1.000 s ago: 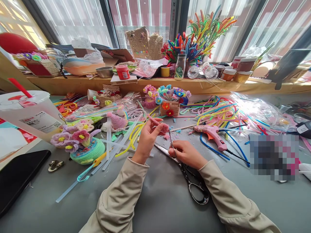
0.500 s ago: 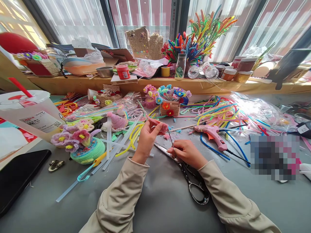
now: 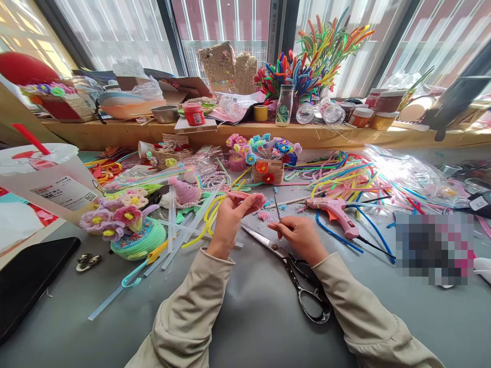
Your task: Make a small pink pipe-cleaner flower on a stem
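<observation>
My left hand is closed in a pinch on a pink fuzzy pipe cleaner, whose fluffy end sticks out past the thumb. To its right, my right hand grips a thin, dark, pointed metal tool; its kind is too small to make out. The tool's tip points up and stands apart from the pink piece. Large black-handled scissors lie on the table below the hands, partly beside my right wrist. Pink fluff trimmings are scattered between the hands.
A pink glue gun lies at the right, among loose pipe cleaners. Clear glue sticks and a green pot of fuzzy flowers are at the left. Farther left stand a drink cup and a black phone.
My right hand has moved slightly right and up with the thin tool, away from the pink pipe cleaner. The tool now stands more upright. My left hand has barely moved.
</observation>
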Demonstrator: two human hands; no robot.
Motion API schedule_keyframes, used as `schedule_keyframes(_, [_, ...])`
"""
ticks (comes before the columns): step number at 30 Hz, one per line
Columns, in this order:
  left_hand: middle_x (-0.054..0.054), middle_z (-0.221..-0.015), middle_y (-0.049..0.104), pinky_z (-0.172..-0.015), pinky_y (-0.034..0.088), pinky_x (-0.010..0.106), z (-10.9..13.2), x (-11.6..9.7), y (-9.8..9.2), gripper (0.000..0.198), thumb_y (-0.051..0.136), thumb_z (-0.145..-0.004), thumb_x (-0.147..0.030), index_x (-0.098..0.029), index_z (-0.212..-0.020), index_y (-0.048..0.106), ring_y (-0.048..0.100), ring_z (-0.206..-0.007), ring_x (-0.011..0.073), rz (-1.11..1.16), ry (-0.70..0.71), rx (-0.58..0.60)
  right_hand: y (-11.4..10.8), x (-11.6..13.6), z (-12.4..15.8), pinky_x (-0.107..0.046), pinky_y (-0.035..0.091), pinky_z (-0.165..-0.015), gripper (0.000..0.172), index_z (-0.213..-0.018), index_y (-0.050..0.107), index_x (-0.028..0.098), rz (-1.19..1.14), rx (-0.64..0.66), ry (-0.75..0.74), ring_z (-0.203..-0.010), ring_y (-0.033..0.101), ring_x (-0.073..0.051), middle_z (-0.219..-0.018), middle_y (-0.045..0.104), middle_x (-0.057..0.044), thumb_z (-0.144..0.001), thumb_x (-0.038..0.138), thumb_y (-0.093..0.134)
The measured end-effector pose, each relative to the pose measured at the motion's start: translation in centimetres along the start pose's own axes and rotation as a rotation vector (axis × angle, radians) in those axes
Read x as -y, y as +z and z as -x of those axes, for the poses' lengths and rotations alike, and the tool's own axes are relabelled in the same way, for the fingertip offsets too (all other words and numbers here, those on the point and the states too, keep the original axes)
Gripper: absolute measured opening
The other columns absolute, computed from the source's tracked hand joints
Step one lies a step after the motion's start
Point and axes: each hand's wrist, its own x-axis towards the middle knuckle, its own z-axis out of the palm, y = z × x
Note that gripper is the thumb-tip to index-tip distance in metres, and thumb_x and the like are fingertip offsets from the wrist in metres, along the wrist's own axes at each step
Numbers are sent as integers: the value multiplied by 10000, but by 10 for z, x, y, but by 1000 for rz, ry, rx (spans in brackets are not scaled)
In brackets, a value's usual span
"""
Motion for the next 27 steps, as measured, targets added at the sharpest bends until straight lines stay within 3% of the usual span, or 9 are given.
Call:
schedule_keyframes(5, [69,-761,639,-685,472,270,0,-1,-2,217,628,-589,-281,-93,-691,596,595,-720,155,-66,-52,64,0,-5,-1,-196,204,-403,316,-460,526,166,110,-116,171,-389,325,-70,-384,405,42,-670,401,507])
schedule_keyframes(10, [13,-656,623,-676,488,267,-1,0,-2,193,650,-564,-272,-110,-632,569,595,-656,125,-10,-106,11,0,-8,-3,-201,273,-431,197,-611,609,179,99,-121,241,-436,430,-99,-442,492,26,-648,360,542])
schedule_keyframes(15, [12,-652,627,-706,485,274,-1,1,-1,193,632,-592,-271,-106,-675,576,596,-661,117,12,-139,2,0,-12,-4,-233,382,-526,184,-774,617,153,26,-85,292,-520,529,-133,-567,594,-19,-672,264,510])
schedule_keyframes(18, [35,-715,639,-723,481,286,0,1,-1,190,621,-607,-268,-102,-692,581,597,-713,136,-10,-115,48,0,-11,-3,-250,415,-571,242,-873,582,131,-46,-144,275,-558,548,-140,-616,606,-37,-678,253,507])
schedule_keyframes(22, [60,-759,635,-729,475,316,1,2,-1,210,619,-603,-278,-92,-696,586,599,-731,165,-70,-92,101,-3,-4,-2,-240,429,-546,260,-807,578,151,-225,-189,142,-559,543,-130,-645,600,-36,-731,364,450])
schedule_keyframes(27, [69,-768,628,-723,468,341,1,4,0,250,633,-579,-292,-93,-723,590,599,-718,180,-181,-111,175,-4,0,-1,-226,430,-541,237,-788,582,154,-333,-189,8,-569,537,-117,-695,606,-39,-738,352,461])
